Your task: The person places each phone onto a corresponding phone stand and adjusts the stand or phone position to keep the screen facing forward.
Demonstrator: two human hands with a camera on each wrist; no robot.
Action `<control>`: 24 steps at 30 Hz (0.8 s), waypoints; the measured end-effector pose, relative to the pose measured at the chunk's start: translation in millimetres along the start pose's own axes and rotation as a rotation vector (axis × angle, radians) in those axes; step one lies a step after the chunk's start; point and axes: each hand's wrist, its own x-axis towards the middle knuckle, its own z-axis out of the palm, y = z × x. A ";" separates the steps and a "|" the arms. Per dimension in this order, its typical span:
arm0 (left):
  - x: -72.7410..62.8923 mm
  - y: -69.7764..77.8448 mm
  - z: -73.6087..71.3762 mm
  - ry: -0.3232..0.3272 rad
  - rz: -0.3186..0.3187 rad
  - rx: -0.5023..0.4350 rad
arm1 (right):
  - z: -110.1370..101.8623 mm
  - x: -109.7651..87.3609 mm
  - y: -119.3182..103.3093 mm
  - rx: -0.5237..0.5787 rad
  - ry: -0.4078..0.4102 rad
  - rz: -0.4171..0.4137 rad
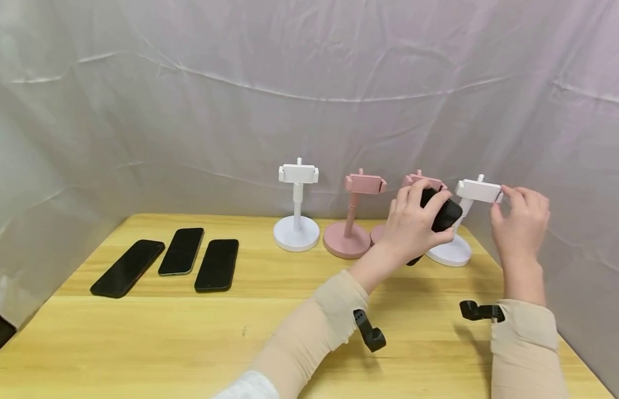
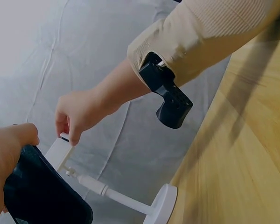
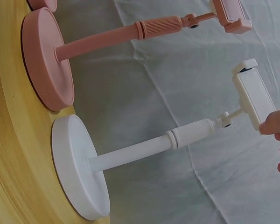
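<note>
My left hand (image 1: 411,224) grips a black smartphone (image 1: 445,215), raised above the table in front of the right-hand stands. In the left wrist view the phone (image 2: 46,186) hangs tilted beneath the fingers. My right hand (image 1: 521,221) pinches the right end of the clamp on the rightmost white phone stand (image 1: 479,191). Thumb and fingertips meet at the clamp's edge in the left wrist view. The right wrist view shows this white stand (image 3: 130,154) with its round base on the table and its clamp holding no phone. Part of its pole is hidden behind the left hand and phone in the head view.
Another white stand (image 1: 296,235) and a pink stand (image 1: 346,244) stand further left at the back. A second pink stand (image 1: 411,178) is partly hidden behind my left hand. Three black smartphones (image 1: 127,269) lie flat at the table's left. Grey cloth (image 1: 239,127) hangs behind.
</note>
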 end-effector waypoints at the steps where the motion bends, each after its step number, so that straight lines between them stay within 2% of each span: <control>1: 1.0 0.6 0.7 0.007 0.001 -0.008 | -0.2 0.4 0.2 0.002 0.005 -0.002; 12: 4.0 3.8 9.7 0.052 0.003 0.000 | -0.6 0.2 -1.3 0.001 -0.006 0.009; 24: 11.5 5.3 14.2 0.041 -0.005 -0.015 | 1.8 -0.3 -0.1 -0.016 -0.013 0.022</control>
